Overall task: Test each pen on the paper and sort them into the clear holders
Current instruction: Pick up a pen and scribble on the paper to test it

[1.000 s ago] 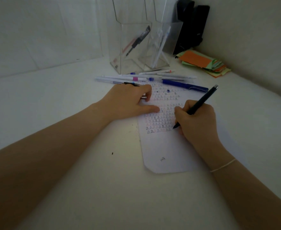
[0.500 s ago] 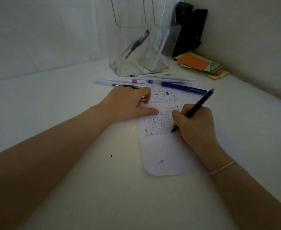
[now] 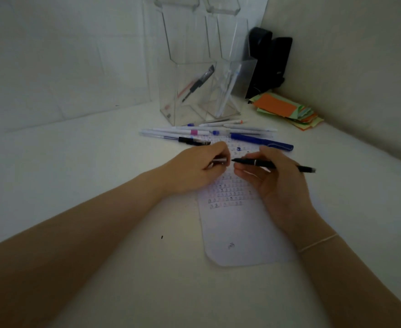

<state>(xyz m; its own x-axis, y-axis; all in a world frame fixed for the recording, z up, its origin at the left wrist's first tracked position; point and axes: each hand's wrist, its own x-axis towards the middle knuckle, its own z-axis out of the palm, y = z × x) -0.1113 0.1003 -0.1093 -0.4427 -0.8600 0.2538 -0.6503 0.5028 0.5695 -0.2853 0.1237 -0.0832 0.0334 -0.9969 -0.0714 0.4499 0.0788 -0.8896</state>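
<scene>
Right hand (image 3: pixel 274 176): centre right of the frame, palm turned partly up, fingers curled round a black pen (image 3: pixel 272 165); the pen lies nearly level above the paper, tip pointing left.
Left hand (image 3: pixel 199 168): centre of the frame, fingers curled round a small silver cap (image 3: pixel 219 160); the cap's open end faces the pen tip, just beside it, not touching.
Paper (image 3: pixel 239 230): white sheet on the desk below both hands, rows of small test marks across its upper part, one scribble near its lower edge.
Loose pens (image 3: pixel 209 131): a row lying flat just above the paper, white ones, a blue pen (image 3: pixel 261 141) at the right, a dark one at the left.
Clear holders (image 3: pixel 194 95): upper centre, side by side; the left one has a black pen and a red one leaning inside, the right one has white pens.
Desk (image 3: pixel 100 176): white, set in a corner.
Sticky notes (image 3: pixel 287 110): orange and green pile, upper right, near the wall.
Black object (image 3: pixel 269 62): behind the holders; I cannot tell what it is.
</scene>
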